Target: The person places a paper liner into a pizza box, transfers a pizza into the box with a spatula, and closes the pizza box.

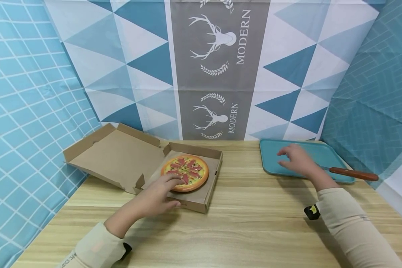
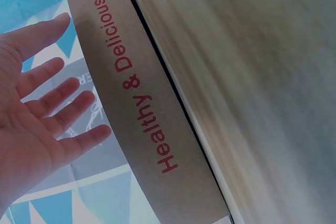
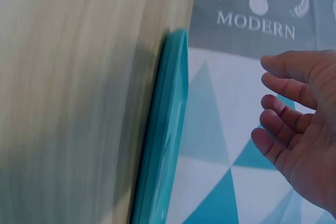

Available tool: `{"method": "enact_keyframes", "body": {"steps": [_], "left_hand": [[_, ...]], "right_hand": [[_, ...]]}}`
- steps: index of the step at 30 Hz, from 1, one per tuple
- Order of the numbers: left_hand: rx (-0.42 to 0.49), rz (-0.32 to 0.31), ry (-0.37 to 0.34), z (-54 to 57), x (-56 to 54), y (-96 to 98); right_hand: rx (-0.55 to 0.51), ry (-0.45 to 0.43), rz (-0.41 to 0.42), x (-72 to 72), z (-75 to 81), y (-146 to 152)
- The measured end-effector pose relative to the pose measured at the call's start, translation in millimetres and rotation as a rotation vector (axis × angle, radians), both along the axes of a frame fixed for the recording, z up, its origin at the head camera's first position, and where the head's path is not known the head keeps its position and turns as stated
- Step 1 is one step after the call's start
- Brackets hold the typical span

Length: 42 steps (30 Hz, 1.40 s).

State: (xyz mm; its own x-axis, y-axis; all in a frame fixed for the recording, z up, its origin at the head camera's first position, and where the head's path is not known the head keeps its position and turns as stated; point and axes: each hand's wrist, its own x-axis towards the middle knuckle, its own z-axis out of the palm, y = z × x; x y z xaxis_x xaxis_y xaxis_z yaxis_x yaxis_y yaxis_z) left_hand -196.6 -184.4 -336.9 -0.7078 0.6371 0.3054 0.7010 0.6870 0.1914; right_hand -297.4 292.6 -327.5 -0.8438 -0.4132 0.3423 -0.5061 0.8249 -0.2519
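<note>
A round pizza (image 1: 191, 173) with red toppings lies in an open cardboard pizza box (image 1: 201, 206). Over the pizza's near left edge, my left hand (image 1: 157, 197) has its fingers loosely extended, and it grips nothing. In the left wrist view the same hand (image 2: 37, 108) spreads its fingers beside the box wall, which bears red lettering. My right hand (image 1: 296, 160) hovers above a turquoise tray (image 1: 268, 156), fingers relaxed and apart. A utensil with a brown handle (image 1: 353, 174) rests across the tray's right rim. My wrist hides part of its metal end.
The box lid (image 1: 114, 156) is folded back to the left, close to the tiled wall covering (image 1: 26, 111). A patterned backdrop (image 1: 217, 74) rises behind the wooden table (image 1: 241, 230). To the right stands another blue wall covering (image 1: 372, 104).
</note>
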Motion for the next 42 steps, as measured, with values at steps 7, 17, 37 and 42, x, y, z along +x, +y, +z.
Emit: {"method": "enact_keyframes", "body": {"steps": [7, 17, 37, 42], "left_hand": [[-0.003, 0.008, 0.041, 0.8, 1.0, -2.1], [0.008, 0.039, 0.017, 0.7, 1.8, -4.1], [0.111, 0.061, 0.011, 3.1, -1.4, -17.8], [0.151, 0.085, -0.003, 4.2, -4.9, -22.5]], "right_hand": [[-0.054, -0.006, 0.024, -3.2, -6.3, -28], [-0.091, -0.008, 0.06, -7.7, -11.4, -63], [-0.222, -0.13, 0.118, -32.2, -23.4, -126], [-0.328, -0.222, 0.093, -40.4, -26.4, -143]]}}
